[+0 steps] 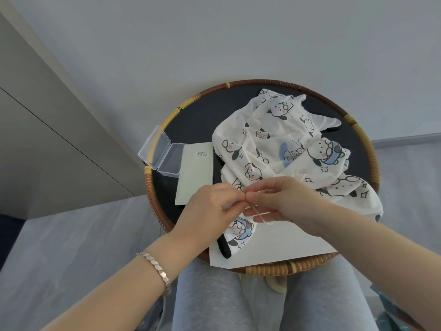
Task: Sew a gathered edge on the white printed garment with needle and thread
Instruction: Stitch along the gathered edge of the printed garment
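While both hands meet fingertip to fingertip over the near half of the round rattan-rimmed bench (367, 144), the step in hand reads as preparing the thread, by threading or knotting. No stitch shows in the cloth yet.

- Left hand (212, 206): one. Fingers curled, tips pinched on what appears to be the thread's end. One metal bracelet (155, 266) on its wrist.
- Right hand (281, 199): one. Thumb and forefinger pinched against the left's tips, lower fingers held straighter, with the thread looped across them.
- Thread (261, 212): one pale length.
- Needle: none made out; too small to tell whether either pinch holds it.
- White printed garment (286, 144): one, crumpled on the bench's right half, cartoon-dog print, one corner running under the hands. Neither hand grips it.
- Clear plastic box (164, 154): one, lid open, at the left rim.
- Barcoded card (195, 173): one, touching the box.
- White sheet (274, 247): one, at the near edge, under the garment's corner.

Next move, as I judge it: secure the thread, then pick up the garment's edge with one hand so the other can start a running stitch.
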`<state>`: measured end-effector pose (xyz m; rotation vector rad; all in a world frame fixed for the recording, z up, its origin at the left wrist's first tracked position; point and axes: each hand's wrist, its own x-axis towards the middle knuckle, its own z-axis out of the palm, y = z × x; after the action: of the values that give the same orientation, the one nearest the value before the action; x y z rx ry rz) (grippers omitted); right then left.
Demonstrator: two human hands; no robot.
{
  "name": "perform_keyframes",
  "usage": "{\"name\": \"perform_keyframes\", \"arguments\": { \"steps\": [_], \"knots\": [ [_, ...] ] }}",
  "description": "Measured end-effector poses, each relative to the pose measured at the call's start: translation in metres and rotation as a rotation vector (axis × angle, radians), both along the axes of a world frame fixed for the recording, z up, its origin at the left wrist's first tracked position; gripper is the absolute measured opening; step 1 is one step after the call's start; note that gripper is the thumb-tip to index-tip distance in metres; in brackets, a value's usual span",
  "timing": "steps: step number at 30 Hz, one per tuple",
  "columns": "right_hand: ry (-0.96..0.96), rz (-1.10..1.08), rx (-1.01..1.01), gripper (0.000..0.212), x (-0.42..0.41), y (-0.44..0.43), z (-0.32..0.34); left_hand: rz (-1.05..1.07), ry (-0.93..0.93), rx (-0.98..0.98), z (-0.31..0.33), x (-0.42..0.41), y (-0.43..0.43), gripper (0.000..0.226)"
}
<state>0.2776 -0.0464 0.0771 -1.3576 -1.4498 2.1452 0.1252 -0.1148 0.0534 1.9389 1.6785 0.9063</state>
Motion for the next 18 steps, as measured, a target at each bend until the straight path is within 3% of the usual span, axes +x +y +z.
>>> {"name": "perform_keyframes", "arguments": {
  "steps": [5, 7, 12, 16, 18],
  "knots": [
    [-0.046, -0.196, 0.127, 0.003, -0.001, 0.005, -0.006, 0.049, -0.032, -0.002, -0.004, 0.006, 0.0, 0.018],
    [0.062, -0.315, 0.107, 0.002, -0.004, 0.007, -0.008, 0.089, -0.067, -0.025, 0.0, 0.006, 0.005, 0.009],
    [0.297, -0.591, 0.101, 0.009, -0.015, 0.019, -0.009, 0.092, -0.153, -0.206, 0.007, 0.005, 0.011, 0.012],
    [0.479, -0.568, 0.045, 0.009, -0.014, 0.039, -0.007, 0.123, -0.289, -0.273, 0.008, 0.005, 0.012, 0.015],
    [0.354, -0.45, 0.253, 0.014, -0.008, 0.046, -0.009, 0.144, -0.368, -0.316, 0.008, 0.003, 0.014, 0.014]
  ]
}}
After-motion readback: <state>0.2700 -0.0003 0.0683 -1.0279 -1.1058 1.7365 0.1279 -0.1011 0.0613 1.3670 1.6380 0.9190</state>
